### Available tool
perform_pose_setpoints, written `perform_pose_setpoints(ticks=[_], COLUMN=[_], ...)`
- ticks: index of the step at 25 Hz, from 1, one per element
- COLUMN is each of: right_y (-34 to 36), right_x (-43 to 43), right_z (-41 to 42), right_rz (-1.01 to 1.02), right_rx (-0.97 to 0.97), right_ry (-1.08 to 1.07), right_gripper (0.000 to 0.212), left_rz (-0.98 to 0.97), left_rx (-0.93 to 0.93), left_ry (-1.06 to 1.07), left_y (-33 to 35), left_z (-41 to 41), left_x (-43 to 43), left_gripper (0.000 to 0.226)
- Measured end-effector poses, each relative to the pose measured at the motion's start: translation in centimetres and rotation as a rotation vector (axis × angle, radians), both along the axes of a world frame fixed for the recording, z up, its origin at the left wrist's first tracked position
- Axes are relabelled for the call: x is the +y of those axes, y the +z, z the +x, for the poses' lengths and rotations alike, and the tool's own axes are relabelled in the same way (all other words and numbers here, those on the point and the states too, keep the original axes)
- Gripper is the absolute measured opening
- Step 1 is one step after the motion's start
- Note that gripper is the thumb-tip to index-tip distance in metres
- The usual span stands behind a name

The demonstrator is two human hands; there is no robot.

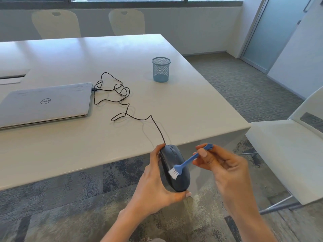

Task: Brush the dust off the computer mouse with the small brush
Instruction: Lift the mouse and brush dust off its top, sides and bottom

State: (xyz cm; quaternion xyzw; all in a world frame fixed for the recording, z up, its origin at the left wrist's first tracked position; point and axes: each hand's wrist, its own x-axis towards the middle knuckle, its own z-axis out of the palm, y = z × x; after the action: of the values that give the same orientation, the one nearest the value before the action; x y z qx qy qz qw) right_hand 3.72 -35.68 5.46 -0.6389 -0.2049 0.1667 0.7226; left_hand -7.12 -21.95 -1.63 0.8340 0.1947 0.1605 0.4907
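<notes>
Your left hand (153, 182) holds the mouse (174, 170) in the air just off the near edge of the bench (70, 154), over the carpet — the fingers (158, 149) curl round its far left side and the thumb presses its near end, so the black shell is clamped lengthwise with its top and scroll wheel facing up. Your right hand (225, 170) pinches the brush (188, 161) by the far part of its blue handle, thumb and forefinger closed on it and the other fingers folded in behind. The handle slants down to the left, and its white bristles touch the top of the mouse, towards the near half. The cable (122, 102) runs from the front of the mouse up onto the bench, loops loosely across it and plugs into the right side of the closed laptop (47, 103), which lies flat on the left. A blue mesh cup (161, 69) stands upright farther back, well apart from both hands. A white chair (286, 154) sits to your right beside the bench corner — two more chairs (56, 23) stand at the far side.
</notes>
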Motion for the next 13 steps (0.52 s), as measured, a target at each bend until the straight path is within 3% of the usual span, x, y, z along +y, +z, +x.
perform_pose_setpoints(ticks=[5, 13], right_y=[-0.2, -1.1], right_x=[1.3, -0.6], right_z=[1.8, 1.0], right_rz=[0.055, -0.162], right_rx=[-0.194, -0.630], right_ry=[-0.149, 0.058], right_gripper=[0.019, 0.015], left_rz=[0.019, 0.027], left_rx=[0.023, -0.006], left_ry=[-0.014, 0.038], left_y=[0.1, 0.4], left_z=[-0.1, 0.4], left_x=[-0.4, 0.2], left_gripper=[0.128, 0.125])
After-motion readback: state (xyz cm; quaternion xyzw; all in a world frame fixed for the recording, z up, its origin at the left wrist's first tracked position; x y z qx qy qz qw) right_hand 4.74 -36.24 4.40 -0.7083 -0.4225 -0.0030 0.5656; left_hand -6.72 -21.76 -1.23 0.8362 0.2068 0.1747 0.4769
